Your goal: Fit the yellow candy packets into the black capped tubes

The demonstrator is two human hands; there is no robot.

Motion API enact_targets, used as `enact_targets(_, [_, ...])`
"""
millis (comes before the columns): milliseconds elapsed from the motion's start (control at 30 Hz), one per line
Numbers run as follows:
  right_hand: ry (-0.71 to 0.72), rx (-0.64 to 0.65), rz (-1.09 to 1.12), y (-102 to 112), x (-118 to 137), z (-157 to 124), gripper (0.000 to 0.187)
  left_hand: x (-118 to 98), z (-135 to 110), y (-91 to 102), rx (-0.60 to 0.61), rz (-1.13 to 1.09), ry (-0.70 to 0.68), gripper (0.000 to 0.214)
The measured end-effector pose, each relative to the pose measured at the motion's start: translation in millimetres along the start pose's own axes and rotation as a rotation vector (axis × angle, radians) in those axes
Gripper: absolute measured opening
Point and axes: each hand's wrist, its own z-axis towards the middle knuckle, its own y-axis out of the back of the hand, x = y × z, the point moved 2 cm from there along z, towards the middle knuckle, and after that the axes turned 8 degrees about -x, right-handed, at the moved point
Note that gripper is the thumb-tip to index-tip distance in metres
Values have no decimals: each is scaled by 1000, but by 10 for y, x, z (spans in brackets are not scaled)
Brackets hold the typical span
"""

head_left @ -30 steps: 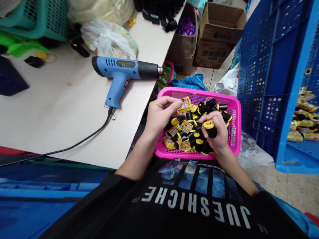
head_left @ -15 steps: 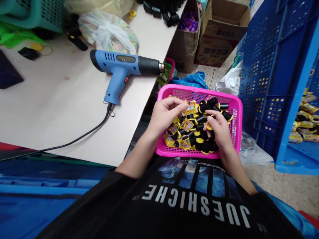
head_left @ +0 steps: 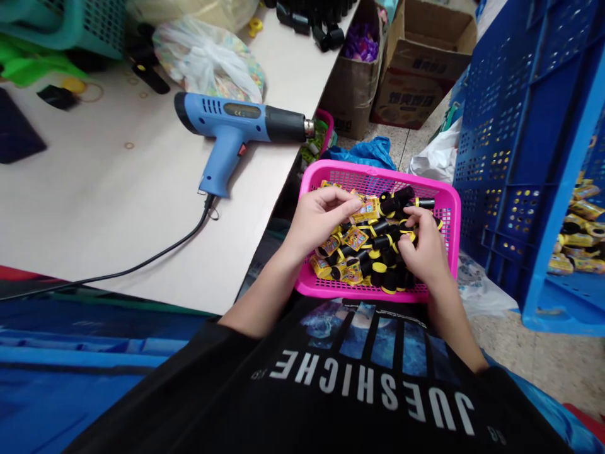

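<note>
Soft even indoor light, faint shadows under the hands (head_left: 321,224) (head_left: 425,249), wide-angle bending at the edges, sharp focus

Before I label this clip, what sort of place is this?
Likely a small hand-assembly workshop: a blue heat gun on the bench, a pink basket of black-and-yellow pieces, and a blue crate of more.

Small assembly or packing workshop. Pale workbench (head_left: 94,189) bearing blue heat gun (head_left: 231,129), loose black caps (head_left: 307,19), bulging plastic bag (head_left: 208,60). Pink mesh basket (head_left: 378,169) heaped with yellow-and-black pieces (head_left: 373,252). Blue perforated crate (head_left: 510,157) holding yellow-wrapped goods (head_left: 574,233); open cardboard cartons (head_left: 416,75) on speckled stone floor (head_left: 534,359).
</note>
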Motion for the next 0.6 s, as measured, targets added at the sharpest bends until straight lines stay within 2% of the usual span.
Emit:
enact_targets(67, [83,17,-95,56,6,10,43,-8,1,-2,4,2,-4,35])
enact_targets(133, [116,61,-40,84,0,10,32,-17,0,-4,15,7,-11,35])
enact_targets(233, [110,87,78,87,-32,2,39,-29,-2,-9,28,29,-22,35])
enact_targets(333, [117,44,186,73,-46,0,43,-32,-2,-11,23,49,-29,36])
enact_targets(433, [114,3,434,36,-10,5,30,-19,-5,-11,29,52,-31,34])
enact_targets(500, [84,-35,647,2,31,11,29,-10,-13,-13,39,55,-30,32])
enact_targets(600, [80,-175,849,-25,102,20,31,-22,-37,-23,58,49,-24,29])
